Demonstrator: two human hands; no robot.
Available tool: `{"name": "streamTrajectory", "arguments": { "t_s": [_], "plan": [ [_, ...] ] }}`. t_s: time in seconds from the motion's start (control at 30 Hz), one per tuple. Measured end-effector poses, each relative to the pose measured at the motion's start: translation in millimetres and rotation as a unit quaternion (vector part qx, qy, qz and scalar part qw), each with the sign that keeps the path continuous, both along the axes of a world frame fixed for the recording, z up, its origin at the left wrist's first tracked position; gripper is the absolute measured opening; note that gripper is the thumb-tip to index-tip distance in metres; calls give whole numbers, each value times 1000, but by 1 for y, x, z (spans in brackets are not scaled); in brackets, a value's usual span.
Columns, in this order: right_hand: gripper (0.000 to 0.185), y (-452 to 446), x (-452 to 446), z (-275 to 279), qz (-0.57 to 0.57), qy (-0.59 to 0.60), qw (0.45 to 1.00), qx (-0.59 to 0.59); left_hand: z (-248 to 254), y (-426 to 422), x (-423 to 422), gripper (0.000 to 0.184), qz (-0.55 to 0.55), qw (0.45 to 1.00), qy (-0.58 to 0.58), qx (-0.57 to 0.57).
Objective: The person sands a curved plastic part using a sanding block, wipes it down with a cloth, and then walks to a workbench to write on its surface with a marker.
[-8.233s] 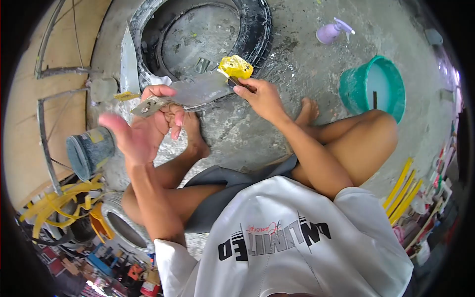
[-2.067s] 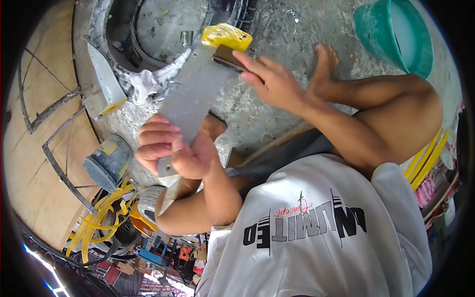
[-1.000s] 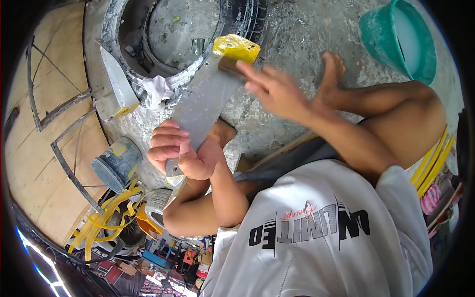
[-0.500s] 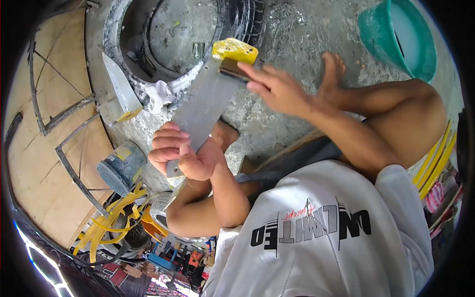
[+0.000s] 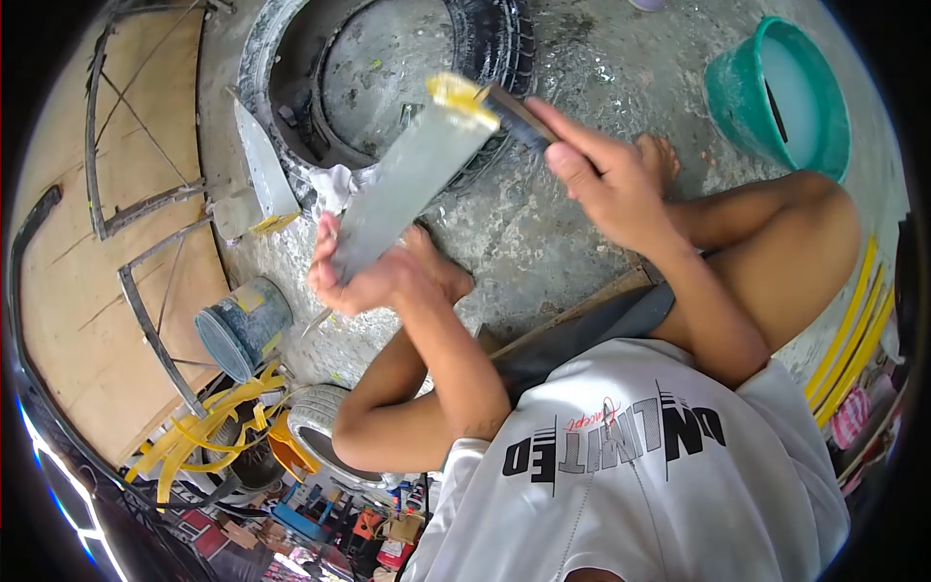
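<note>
My left hand grips the near end of a long flat grey panel. The panel has a yellow far end and slants up over the floor. My right hand is wrapped round a dark, narrow block, which looks like a sanding block. Its tip is at the panel's yellow end; whether it touches is hard to make out. A similar grey piece with a yellow tip leans at the tyre, close to a white crumpled cloth.
A green basin of cloudy water stands at the upper right. On the left are a plywood board with dark frames, a grey bucket and yellow strips. Another tyre lies by my left leg.
The panel has tilted, and the block has moved from its face out to the yellow end. My right hand has shifted right; the left has turned its grip upward. The view has shifted slightly.
</note>
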State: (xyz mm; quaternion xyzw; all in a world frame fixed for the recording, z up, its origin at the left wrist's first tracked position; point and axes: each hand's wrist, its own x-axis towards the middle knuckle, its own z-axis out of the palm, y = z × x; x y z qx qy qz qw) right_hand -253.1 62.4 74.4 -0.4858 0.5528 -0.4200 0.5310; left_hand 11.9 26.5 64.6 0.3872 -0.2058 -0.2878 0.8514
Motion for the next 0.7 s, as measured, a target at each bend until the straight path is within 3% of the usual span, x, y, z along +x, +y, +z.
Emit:
{"name": "streamTrajectory", "arguments": {
  "t_s": [0.07, 0.17, 0.2, 0.23, 0.27, 0.3, 0.4, 0.5, 0.53, 0.57, 0.63, 0.7],
  "plan": [
    [48, -2, -3, 9, -39, -134, 986, 87, -17, -6, -25, 17, 22, 999, 4, 28],
    [48, -10, -2, 4, 24, -51, 992, 113, -56, 3, -49, 36, 26, 995, 10, 95],
    [46, -9, 2, -34, 41, 99, 991, -78, -62, 9, -54, 43, 13, 990, 33, 134],
    [46, -11, 4, -33, 60, 181, 978, -79, -69, 17, -53, 51, 0, 983, 57, 175],
    [45, -14, 10, -31, 80, 262, 958, -80, -79, 31, -46, 64, -80, 975, 23, 207],
    [45, -16, 16, -31, 101, 340, 931, -81, -76, 42, -46, 65, -109, 960, 43, 255],
    [45, -37, 30, -66, 45, 422, 891, -161, -70, 69, -42, 73, -183, 899, 126, 376],
    [46, -39, 31, -71, 65, 461, 870, -164, -73, 127, -16, 64, -404, 772, 71, 485],
    [45, -43, 30, -67, 76, 464, 868, -158, -87, 148, 7, 58, -392, 753, 150, 507],
    [45, -47, 30, -63, 85, 467, 867, -152, -92, 157, 32, 52, -276, 770, 301, 490],
    [44, -50, 28, -64, 92, 482, 856, -161, -86, 144, 70, 53, -233, 826, 294, 420],
    [45, -49, 30, -60, 105, 492, 851, -150, -35, 87, 49, 50, -322, 798, 215, 462]
  ]
}}
